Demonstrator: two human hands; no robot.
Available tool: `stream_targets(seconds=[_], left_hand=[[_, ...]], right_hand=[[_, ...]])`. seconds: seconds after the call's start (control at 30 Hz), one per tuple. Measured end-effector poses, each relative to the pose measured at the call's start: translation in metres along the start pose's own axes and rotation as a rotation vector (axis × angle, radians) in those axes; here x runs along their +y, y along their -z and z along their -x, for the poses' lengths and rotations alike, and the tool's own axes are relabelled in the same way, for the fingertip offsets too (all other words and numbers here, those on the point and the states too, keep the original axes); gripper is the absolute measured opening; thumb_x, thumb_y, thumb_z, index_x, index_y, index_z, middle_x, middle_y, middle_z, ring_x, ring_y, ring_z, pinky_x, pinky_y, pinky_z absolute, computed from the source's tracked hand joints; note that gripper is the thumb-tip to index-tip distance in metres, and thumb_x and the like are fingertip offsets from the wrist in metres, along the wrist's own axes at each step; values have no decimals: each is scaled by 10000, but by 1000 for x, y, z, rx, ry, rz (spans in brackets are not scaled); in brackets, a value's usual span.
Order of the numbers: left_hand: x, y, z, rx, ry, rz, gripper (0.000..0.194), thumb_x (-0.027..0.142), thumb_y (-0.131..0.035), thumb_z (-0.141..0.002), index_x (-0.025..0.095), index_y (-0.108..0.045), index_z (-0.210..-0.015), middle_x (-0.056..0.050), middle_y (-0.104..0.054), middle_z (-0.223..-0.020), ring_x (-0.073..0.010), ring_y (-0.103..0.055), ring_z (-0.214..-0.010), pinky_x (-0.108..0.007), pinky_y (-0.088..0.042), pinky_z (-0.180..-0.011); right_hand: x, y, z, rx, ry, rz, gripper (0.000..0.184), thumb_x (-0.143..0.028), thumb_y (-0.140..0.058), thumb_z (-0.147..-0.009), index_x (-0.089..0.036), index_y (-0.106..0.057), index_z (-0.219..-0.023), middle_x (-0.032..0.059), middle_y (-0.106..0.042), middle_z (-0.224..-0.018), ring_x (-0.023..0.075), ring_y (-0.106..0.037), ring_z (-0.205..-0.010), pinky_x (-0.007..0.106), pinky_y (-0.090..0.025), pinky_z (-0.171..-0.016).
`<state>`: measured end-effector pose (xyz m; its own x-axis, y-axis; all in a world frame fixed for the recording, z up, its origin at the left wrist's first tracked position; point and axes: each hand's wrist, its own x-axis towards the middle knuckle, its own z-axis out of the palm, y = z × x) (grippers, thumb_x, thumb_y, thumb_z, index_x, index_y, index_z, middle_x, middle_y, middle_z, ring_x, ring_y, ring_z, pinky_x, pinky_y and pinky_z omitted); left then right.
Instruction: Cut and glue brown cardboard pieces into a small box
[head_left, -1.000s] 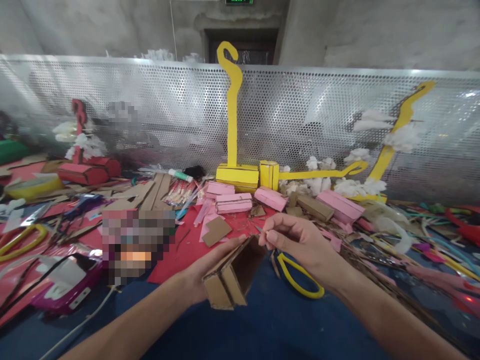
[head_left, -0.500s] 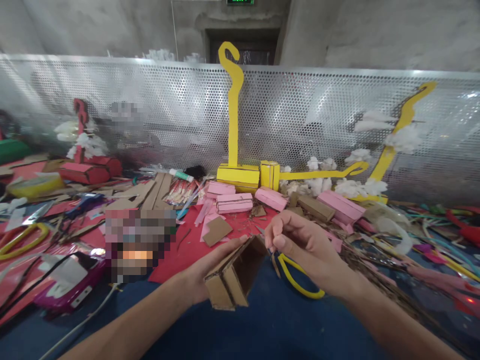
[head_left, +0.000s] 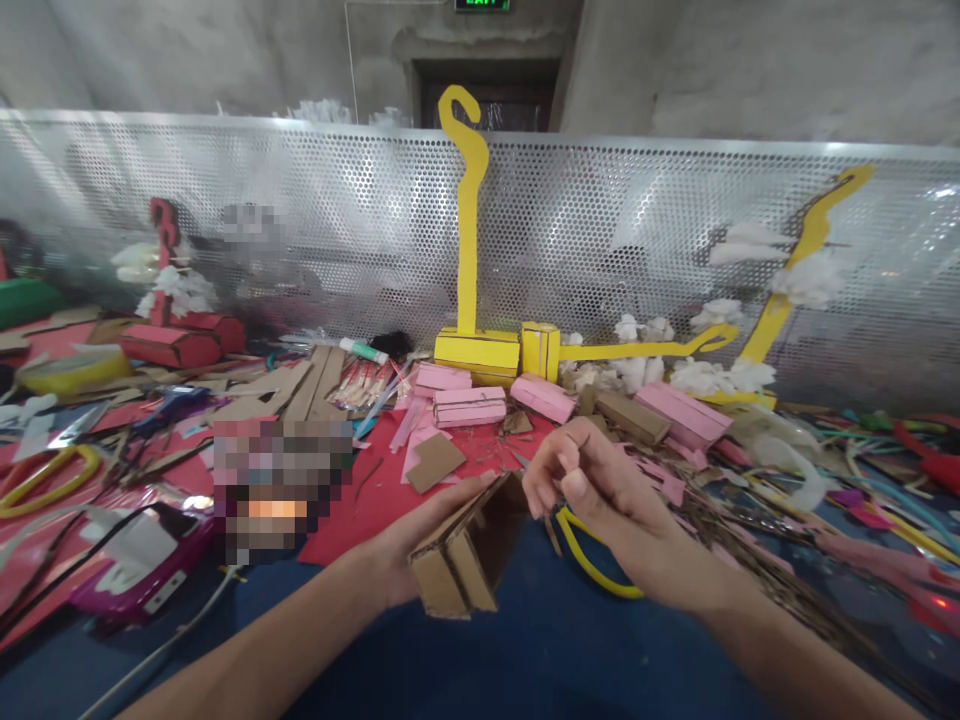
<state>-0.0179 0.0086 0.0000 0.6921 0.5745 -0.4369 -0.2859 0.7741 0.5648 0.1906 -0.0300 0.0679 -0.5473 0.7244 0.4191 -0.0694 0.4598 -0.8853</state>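
My left hand (head_left: 401,545) grips a small open box folded from brown cardboard (head_left: 461,565), which is tilted with its hollow side towards the right. Most of the fingers are hidden behind it. Close to the box's far right edge is my right hand (head_left: 592,490), its fingers loosely curled and the thumb a little apart from them. Nothing shows between them; whether the fingertips touch the cardboard I cannot tell. Below that hand lie scissors with a yellow handle (head_left: 592,565), their upper part partly covered by it.
Several pink boxes (head_left: 470,406) lie beyond my hands, before a yellow box with an upright hook (head_left: 471,240). Red sheet (head_left: 322,535) and cardboard scraps (head_left: 436,462) cover the blue table (head_left: 420,670). A purple power strip (head_left: 139,590) is at left, a perforated metal screen (head_left: 360,230) behind.
My right hand has shifted slightly left and its thumb has moved a little away from the fingers. My left hand and the cardboard box stay about where they were.
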Motion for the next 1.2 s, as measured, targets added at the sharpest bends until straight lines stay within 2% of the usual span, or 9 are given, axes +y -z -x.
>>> stream_targets(seconds=[0.2, 0.37, 0.5, 0.6, 0.8, 0.9, 1.03, 1.2], left_hand=[[1, -6, 2, -4, -12, 19, 395, 477, -695, -880, 85, -742, -906, -74, -743, -696, -151, -656, -552, -243, -507, -632], [1, -4, 1, 8, 9, 43, 411, 478, -683, -887, 73, -744, -920, -85, -755, -708, -161, -666, -550, -249, -516, -620], [2, 0, -1, 22, 20, 70, 366, 430, -708, -874, 78, -737, -974, -89, -778, -792, -170, -688, -592, -261, -523, -616], [1, 1, -1, 42, 22, 72, 368, 428, -722, -862, 82, -733, -989, -96, -781, -829, -173, -692, -606, -264, -521, -610], [1, 1, -2, 33, 10, 45, 389, 475, -722, -854, 97, -734, -946, -80, -760, -732, -172, -673, -566, -266, -523, -613], [0, 3, -3, 9, 27, 53, 412, 477, -724, -849, 81, -735, -961, -81, -767, -759, -176, -681, -582, -271, -521, -592], [1, 5, -4, -23, 33, 86, 396, 442, -719, -860, 70, -737, -994, -92, -785, -842, -175, -699, -626, -271, -528, -605], [2, 4, -3, -19, 57, 91, 396, 455, -723, -851, 76, -739, -964, -91, -782, -826, -175, -699, -629, -270, -527, -625]], right_hand=[[0, -1, -1, 85, 19, -29, 168, -348, -325, -1091, -259, -391, -965, -12, -446, -861, 146, -480, -805, 310, -407, -743], [5, -1, -1, 169, 28, -62, 207, -366, -327, -1091, -254, -425, -948, -22, -404, -830, 146, -470, -771, 323, -396, -725], [11, 1, -3, 274, 79, -39, 308, -350, -326, -1091, -232, -452, -836, -27, -378, -761, 145, -423, -684, 334, -362, -675], [15, 4, -4, 288, 91, 4, 353, -353, -338, -1088, -224, -444, -776, -25, -389, -734, 148, -425, -667, 341, -352, -659], [17, 6, -6, 317, 80, -53, 213, -350, -442, -1065, -235, -467, -888, -28, -461, -753, 143, -440, -679, 320, -348, -654], [18, 8, -8, 328, 90, -61, 152, -347, -485, -1050, -240, -497, -943, -29, -462, -769, 138, -446, -674, 313, -356, -654], [19, 12, -8, 361, 93, 32, 141, -353, -542, -1025, -236, -530, -948, -28, -459, -768, 136, -445, -672, 304, -362, -648], [19, 15, -7, 389, 73, 116, 174, -355, -619, -985, -218, -552, -902, -24, -485, -753, 120, -432, -659, 273, -355, -610]])
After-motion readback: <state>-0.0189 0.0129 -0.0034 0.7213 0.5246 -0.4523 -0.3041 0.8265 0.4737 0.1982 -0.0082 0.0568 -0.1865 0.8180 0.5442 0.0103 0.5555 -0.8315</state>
